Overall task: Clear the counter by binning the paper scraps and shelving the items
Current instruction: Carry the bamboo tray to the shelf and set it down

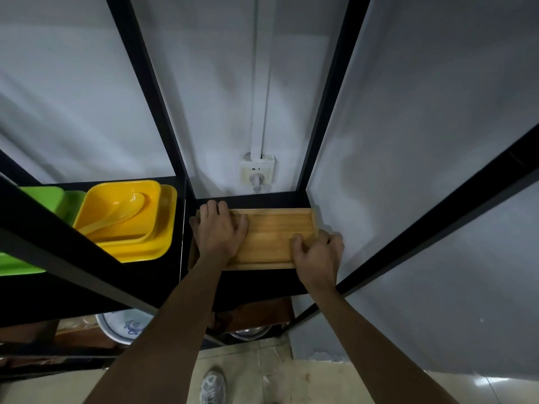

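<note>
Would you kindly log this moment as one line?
step: shelving | item: wooden tray on black shelf | left hand flat on tray | right hand gripping right end

Two bare forearms, no sleeves, watch or rings showing. Left hand (219, 228) and right hand (318, 252) ungloved, knuckles and short nails visible. Below, one foot in a grey-and-white laced sneaker (213, 387) with mesh panels.

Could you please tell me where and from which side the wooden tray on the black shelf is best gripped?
Probably the wooden tray by its two short ends, from the open front. It lies flat with a raised rim, as the left hand and right hand show.
</note>
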